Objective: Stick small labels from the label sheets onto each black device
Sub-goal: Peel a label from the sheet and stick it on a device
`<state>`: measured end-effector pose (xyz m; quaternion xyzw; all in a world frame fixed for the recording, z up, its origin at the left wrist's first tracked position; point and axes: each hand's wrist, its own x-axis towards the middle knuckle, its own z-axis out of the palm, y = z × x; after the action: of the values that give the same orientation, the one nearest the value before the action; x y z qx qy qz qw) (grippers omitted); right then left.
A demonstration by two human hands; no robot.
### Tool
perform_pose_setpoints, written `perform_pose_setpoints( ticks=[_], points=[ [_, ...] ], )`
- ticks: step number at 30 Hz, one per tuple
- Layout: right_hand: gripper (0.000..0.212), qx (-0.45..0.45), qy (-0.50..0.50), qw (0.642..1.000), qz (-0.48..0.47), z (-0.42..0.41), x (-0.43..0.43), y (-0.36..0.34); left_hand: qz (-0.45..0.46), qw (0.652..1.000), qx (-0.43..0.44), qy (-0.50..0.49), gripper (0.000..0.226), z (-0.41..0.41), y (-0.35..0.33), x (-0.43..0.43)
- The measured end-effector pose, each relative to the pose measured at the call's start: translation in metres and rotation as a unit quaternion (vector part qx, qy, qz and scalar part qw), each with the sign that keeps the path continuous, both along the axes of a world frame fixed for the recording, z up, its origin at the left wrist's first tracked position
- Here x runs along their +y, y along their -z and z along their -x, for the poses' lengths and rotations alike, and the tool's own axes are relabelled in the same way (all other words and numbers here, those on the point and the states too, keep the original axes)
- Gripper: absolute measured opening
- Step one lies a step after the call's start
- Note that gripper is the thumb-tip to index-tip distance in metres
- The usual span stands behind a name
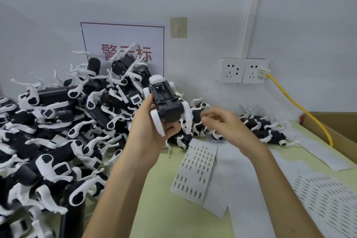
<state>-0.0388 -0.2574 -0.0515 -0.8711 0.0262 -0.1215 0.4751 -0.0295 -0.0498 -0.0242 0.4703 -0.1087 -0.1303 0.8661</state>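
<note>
Here, before "警示标" sign, left hand grips black device; right hand blurred, unclear.

Walled off on the left by a heap of black devices, trailing rightward into a smaller cluster. Open over the green table in front, across flat label sheets. Hemmed at far right by a cardboard box and yellow cable.

Device: black body, white trim. Table: pale green. Label sheet: white w/ rows of black marks. Cable, far right: yellow. Sign: red border.
</note>
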Motion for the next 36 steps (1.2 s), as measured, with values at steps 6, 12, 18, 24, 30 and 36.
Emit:
perform_pose_setpoints(
  ticks=[6,12,18,24,30,36],
  points=[
    [0.060,0.183,0.046,0.956,0.226,-0.027,-0.019,0.061,-0.064,0.997,-0.043,0.018,0.042,0.001,-0.003,-0.002],
    [0.095,0.247,0.064,0.927,0.275,-0.042,-0.014,0.097,-0.123,0.991,-0.025,0.034,0.052,0.002,-0.003,-0.003],
    [0.050,0.160,0.072,0.961,0.213,-0.041,-0.012,0.094,-0.148,0.987,-0.017,0.058,0.039,-0.003,0.005,0.005],
    [0.040,-0.001,-0.002,0.999,0.048,-0.020,-0.004,0.037,-0.100,0.995,-0.007,0.030,0.020,-0.008,0.009,0.010],
    [0.056,-0.141,-0.045,0.987,-0.070,0.005,0.007,-0.013,-0.073,0.989,-0.078,0.106,0.013,-0.009,0.008,0.014],
    [0.078,-0.182,-0.044,0.978,-0.090,0.012,0.013,-0.024,-0.111,0.973,-0.134,0.153,0.022,-0.001,0.003,0.012]
  ],
)
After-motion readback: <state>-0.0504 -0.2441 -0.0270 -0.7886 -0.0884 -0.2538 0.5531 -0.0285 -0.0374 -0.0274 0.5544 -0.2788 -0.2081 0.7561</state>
